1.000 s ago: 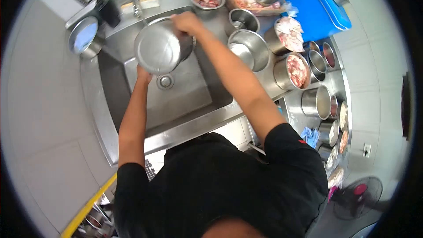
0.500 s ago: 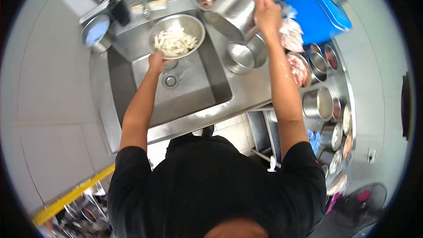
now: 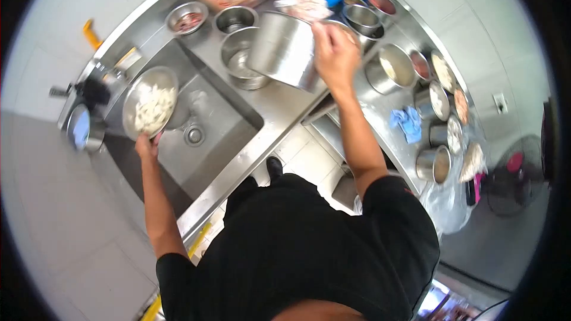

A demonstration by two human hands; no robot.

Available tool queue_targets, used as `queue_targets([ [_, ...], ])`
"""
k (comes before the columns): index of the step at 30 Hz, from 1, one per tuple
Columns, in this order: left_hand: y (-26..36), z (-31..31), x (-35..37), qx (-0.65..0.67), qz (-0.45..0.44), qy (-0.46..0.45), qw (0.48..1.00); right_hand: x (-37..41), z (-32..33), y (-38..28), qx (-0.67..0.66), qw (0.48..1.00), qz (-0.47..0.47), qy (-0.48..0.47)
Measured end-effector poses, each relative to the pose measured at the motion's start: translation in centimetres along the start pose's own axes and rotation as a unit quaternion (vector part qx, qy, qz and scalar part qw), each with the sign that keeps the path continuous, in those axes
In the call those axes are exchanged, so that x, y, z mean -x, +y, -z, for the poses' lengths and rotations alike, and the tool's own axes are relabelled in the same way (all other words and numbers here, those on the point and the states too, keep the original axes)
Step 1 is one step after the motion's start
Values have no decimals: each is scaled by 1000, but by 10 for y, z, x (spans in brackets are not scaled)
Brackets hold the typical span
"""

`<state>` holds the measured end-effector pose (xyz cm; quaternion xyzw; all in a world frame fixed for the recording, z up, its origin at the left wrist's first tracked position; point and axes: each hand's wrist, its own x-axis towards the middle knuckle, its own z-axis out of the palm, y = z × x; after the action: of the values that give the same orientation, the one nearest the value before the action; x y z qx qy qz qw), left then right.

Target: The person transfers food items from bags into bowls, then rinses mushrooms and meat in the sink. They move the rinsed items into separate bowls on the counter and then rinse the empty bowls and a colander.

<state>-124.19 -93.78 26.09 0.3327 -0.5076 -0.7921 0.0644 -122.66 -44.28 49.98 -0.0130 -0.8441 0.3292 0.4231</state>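
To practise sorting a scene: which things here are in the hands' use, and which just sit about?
In use: bowl of white pieces, held by the left hand over the sink; steel pot, held by the right hand.
Lying about: meat bowl, empty bowl, blue cloth, fan.

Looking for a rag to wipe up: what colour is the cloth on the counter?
Light blue; the cloth shows best in the head view.
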Motion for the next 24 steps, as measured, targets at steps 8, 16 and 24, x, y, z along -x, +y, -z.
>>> queue_targets([
  [8,4,-34,27,28,-96,69,993,88,12,53,120,982,148,15],
  [16,-5,-21,15,43,-116,62,990,136,-7,95,117,965,228,-52],
  [24,-8,-21,17,30,-117,36,992,144,-9,81,75,967,202,-137],
])
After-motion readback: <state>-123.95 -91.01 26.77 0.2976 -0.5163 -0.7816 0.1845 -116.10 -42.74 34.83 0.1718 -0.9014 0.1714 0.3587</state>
